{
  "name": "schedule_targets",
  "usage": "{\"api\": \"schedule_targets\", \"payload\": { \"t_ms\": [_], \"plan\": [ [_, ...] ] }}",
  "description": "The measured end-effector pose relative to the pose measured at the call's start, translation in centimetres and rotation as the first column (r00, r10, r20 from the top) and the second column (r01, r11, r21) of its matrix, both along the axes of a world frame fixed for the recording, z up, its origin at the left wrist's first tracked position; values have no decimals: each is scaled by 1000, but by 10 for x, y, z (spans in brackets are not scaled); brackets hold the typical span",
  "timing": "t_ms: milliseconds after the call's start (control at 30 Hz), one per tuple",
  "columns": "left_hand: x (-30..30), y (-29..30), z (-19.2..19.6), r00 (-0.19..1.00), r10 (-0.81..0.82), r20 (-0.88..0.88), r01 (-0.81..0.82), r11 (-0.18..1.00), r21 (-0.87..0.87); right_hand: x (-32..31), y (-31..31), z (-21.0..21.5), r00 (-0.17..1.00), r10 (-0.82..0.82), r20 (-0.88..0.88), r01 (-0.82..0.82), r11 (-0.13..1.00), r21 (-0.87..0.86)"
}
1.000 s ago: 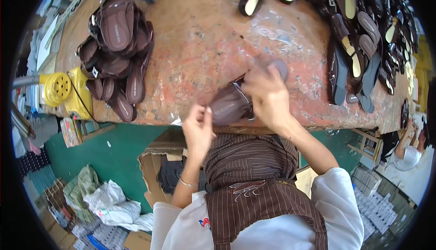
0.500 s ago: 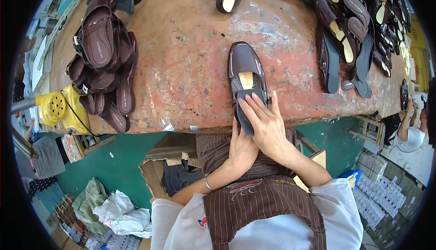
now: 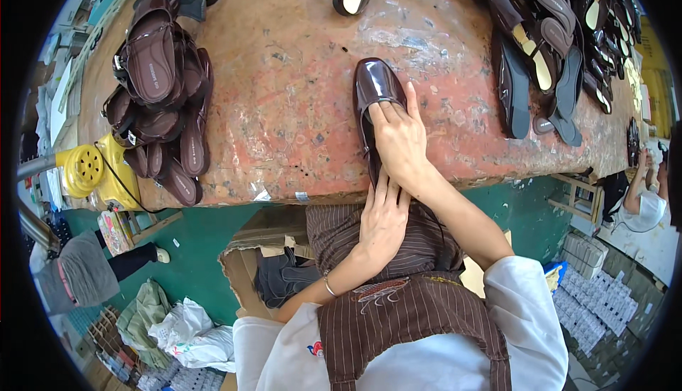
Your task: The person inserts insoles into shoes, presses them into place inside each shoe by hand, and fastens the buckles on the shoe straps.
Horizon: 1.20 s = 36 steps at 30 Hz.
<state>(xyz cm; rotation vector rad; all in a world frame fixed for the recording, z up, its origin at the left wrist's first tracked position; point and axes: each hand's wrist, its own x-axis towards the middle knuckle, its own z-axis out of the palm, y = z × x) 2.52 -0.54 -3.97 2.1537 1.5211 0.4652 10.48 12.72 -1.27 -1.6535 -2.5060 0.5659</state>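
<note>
A shiny dark brown shoe (image 3: 376,82) lies on the workbench before me, toe pointing away. My right hand (image 3: 399,139) is over it, fingers stretched forward. Several fingertips go into the opening under the upper, while one finger stands out along the shoe's right side. My left hand (image 3: 384,222) rests at the heel end by the bench edge, its fingers straight and close to my right wrist. The insole inside the shoe is covered by my right hand.
Brown sandals (image 3: 153,71) are piled at the left, near a yellow lamp-like device (image 3: 84,169). Many dark shoes (image 3: 529,43) and grey soles (image 3: 568,93) crowd the right side. Below the bench stands an open cardboard box (image 3: 241,270). A co-worker (image 3: 643,203) is at the far right.
My right hand has slid forward, its fingertips passing into the shoe's front opening. My left hand now lies with straighter fingers at the heel. A person at the left has come further into view.
</note>
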Motion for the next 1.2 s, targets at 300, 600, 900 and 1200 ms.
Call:
{"api": "schedule_targets", "payload": {
  "t_ms": [300,600,900,1200],
  "plan": [
    [2,-2,-3,998,6,59,-4,1000,-31,5,-24,-17,996,60,-64,-40,957,286],
    [6,-4,-3,958,156,242,-157,987,-18,16,-41,-12,992,124,-32,-105,931,350],
    [2,4,4,999,21,37,-26,990,136,-3,3,-10,989,-2,150,-22,987,156],
    [2,7,12,999,-32,-42,36,995,92,-13,13,-33,988,70,137,-101,967,234]
  ]
}}
